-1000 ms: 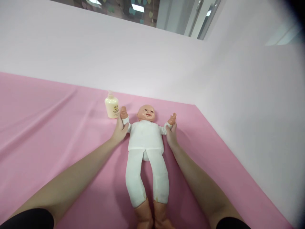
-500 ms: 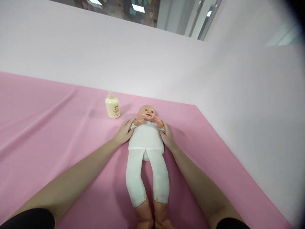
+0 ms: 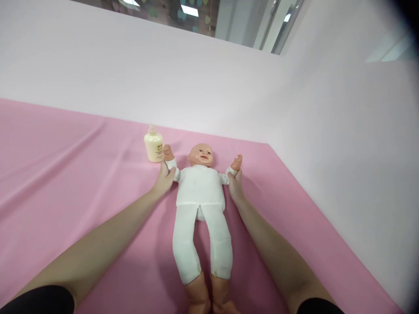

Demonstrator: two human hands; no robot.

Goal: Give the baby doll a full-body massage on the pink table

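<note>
A baby doll (image 3: 200,187) in a white top and white trousers lies on its back, its head away from me and its bare feet towards me. My left hand (image 3: 164,178) grips the doll's arm on the left near the wrist, thumb on the white sleeve. On the other side my right hand (image 3: 235,183) is closed around the doll's other forearm. Both doll arms are spread out sideways with the small hands raised. Some of my fingers are hidden behind the sleeves.
A cream pump bottle (image 3: 153,146) stands just beyond my left hand, close to the doll's raised hand. Pink cloth (image 3: 81,174) with a few creases covers the surface. White walls (image 3: 170,83) rise at the back and right, with a window (image 3: 196,17) above.
The doll's arms have moved from beside its chin and chest outward to both sides. My hands have moved apart with them. The doll's body and the bottle stay in place.
</note>
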